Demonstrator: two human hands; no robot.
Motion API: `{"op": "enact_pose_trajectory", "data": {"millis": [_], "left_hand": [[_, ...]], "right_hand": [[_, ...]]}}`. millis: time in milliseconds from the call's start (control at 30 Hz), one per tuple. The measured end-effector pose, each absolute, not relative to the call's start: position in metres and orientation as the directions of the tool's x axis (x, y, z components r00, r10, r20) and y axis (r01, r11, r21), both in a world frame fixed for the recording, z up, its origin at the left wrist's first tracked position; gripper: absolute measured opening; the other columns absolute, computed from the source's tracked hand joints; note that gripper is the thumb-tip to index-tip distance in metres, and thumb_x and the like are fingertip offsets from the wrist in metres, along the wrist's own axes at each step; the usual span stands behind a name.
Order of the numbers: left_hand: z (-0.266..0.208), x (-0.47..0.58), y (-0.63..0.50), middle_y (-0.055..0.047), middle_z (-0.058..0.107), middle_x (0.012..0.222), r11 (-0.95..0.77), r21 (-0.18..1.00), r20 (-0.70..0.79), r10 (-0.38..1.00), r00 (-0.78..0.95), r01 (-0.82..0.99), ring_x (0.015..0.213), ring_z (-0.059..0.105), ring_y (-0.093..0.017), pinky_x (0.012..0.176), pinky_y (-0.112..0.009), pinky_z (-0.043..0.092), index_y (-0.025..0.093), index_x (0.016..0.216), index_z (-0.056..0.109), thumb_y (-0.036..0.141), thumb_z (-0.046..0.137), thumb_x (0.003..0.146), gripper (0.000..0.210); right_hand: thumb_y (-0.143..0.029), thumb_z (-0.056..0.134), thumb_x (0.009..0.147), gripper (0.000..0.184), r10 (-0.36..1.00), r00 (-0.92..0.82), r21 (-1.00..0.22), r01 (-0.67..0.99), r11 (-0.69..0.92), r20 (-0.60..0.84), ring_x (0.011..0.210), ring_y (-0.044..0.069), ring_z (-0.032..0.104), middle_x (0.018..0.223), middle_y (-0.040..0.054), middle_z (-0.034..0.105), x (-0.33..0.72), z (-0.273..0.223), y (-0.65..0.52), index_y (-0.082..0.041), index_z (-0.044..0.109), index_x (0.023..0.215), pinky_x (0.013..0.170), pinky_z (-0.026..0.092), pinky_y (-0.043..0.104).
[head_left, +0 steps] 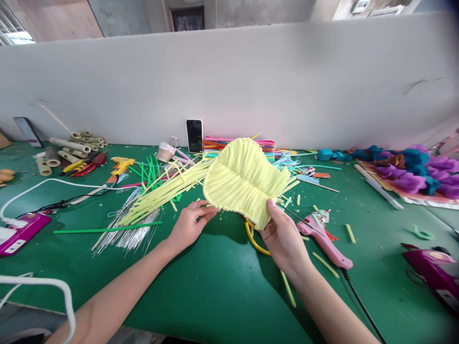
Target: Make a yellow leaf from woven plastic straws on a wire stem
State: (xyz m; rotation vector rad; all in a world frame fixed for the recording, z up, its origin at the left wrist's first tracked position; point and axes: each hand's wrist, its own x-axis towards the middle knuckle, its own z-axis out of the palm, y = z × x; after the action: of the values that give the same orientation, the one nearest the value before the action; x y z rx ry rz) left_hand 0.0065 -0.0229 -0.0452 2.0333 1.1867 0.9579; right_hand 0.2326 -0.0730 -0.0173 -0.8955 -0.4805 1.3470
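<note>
A pale yellow leaf-shaped piece (247, 179), which looks made of pipe cleaners laid side by side, is held up above the green table. It has a centre crease and a wavy outline. My right hand (285, 236) grips its lower right end, thumb on the front and fingers behind. At its lower left edge, my left hand (191, 224) pinches the rim between thumb and fingertips. Behind the leaf's left side lies a bundle of loose yellow pipe cleaners (161, 198). Yellow-handled pliers (255, 241) lie partly hidden below the leaf, and a pink glue gun (332, 246) rests beside my right hand.
Silvery wires (132, 234), green stems (107, 231) and a yellow glue gun (122, 166) lie left. A phone (194, 136) leans on the white partition (229, 86). Purple and teal pieces (412, 172) sit right. Magenta power strips (27, 234) and cords flank the work area.
</note>
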Motion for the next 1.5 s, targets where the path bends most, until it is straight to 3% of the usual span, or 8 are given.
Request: {"op": "enact_pose_trajectory", "data": {"millis": [200,333,500,733,1000,1233,1500], "left_hand": [[-0.0391,0.0096,-0.0267,-0.002,0.078,0.093,-0.391,0.84,0.287,0.908,0.305,0.376,0.108,0.063,-0.026,0.097,-0.042,0.048,0.025,0.079,0.076,0.031,0.074,0.079,0.006],[-0.0362,0.0103,-0.0268,-0.002,0.076,0.089,-0.363,0.855,0.272,0.922,0.275,0.37,0.103,0.065,-0.025,0.095,-0.043,0.048,0.022,0.067,0.064,0.028,0.076,0.077,0.017],[-0.0373,0.01,-0.026,-0.002,0.074,0.094,-0.359,0.852,0.275,0.926,0.258,0.381,0.096,0.067,-0.022,0.092,-0.041,0.049,0.021,0.07,0.059,0.03,0.075,0.077,0.019],[-0.0409,0.0105,-0.0246,-0.002,0.076,0.094,-0.305,0.859,0.209,0.942,0.261,0.411,0.104,0.065,-0.026,0.1,-0.046,0.045,0.025,0.076,0.074,0.031,0.073,0.079,0.006],[-0.0428,0.0086,-0.0212,-0.003,0.076,0.099,-0.405,0.792,0.301,0.91,0.286,0.457,0.1,0.067,-0.024,0.102,-0.045,0.044,0.026,0.091,0.076,0.035,0.059,0.09,0.02],[-0.0409,0.0092,-0.0245,-0.001,0.078,0.096,-0.429,0.765,0.278,0.893,0.354,0.48,0.107,0.064,-0.026,0.108,-0.052,0.036,0.025,0.074,0.074,0.032,0.072,0.08,0.009],[-0.0373,0.0113,-0.0251,-0.004,0.078,0.092,-0.368,0.836,0.276,0.923,0.268,0.408,0.1,0.067,-0.027,0.095,-0.05,0.047,0.022,0.059,0.057,0.029,0.076,0.075,0.025]], "right_hand": [[-0.037,0.075,0.08,0.026,0.956,0.206,-0.778,-0.628,-0.034,-0.208,0.085,0.016,0.072,0.1,0.0016,0.077,0.2316,-0.0158,-0.0735,-0.019,0.074,0.099,0.074,0.062,0.022],[-0.037,0.075,0.079,0.026,0.954,0.208,-0.775,-0.63,-0.037,-0.214,0.082,0.016,0.072,0.099,0.0018,0.077,0.2313,-0.0152,-0.0733,-0.019,0.075,0.098,0.072,0.062,0.021],[-0.039,0.078,0.076,0.028,0.954,0.208,-0.777,-0.629,-0.038,-0.215,0.084,0.016,0.072,0.099,0.0018,0.076,0.231,-0.0138,-0.0731,-0.019,0.075,0.097,0.071,0.062,0.022],[-0.038,0.076,0.078,0.028,0.955,0.204,-0.778,-0.627,-0.043,-0.217,0.086,0.017,0.072,0.099,0.0019,0.076,0.2315,-0.0147,-0.0727,-0.019,0.075,0.098,0.072,0.062,0.021],[-0.036,0.075,0.08,0.026,0.958,0.193,-0.773,-0.632,-0.043,-0.211,0.085,0.016,0.072,0.1,0.0022,0.077,0.2316,-0.015,-0.0725,-0.018,0.074,0.099,0.072,0.062,0.021],[-0.038,0.076,0.079,0.028,0.958,0.195,-0.772,-0.635,-0.04,-0.209,0.086,0.017,0.073,0.101,0.0021,0.077,0.2306,-0.0134,-0.0736,-0.019,0.074,0.1,0.073,0.063,0.022],[-0.038,0.075,0.079,0.029,0.959,0.195,-0.778,-0.626,-0.041,-0.207,0.088,0.018,0.073,0.102,0.003,0.077,0.2317,-0.0147,-0.0735,-0.019,0.074,0.101,0.073,0.063,0.023]]}}
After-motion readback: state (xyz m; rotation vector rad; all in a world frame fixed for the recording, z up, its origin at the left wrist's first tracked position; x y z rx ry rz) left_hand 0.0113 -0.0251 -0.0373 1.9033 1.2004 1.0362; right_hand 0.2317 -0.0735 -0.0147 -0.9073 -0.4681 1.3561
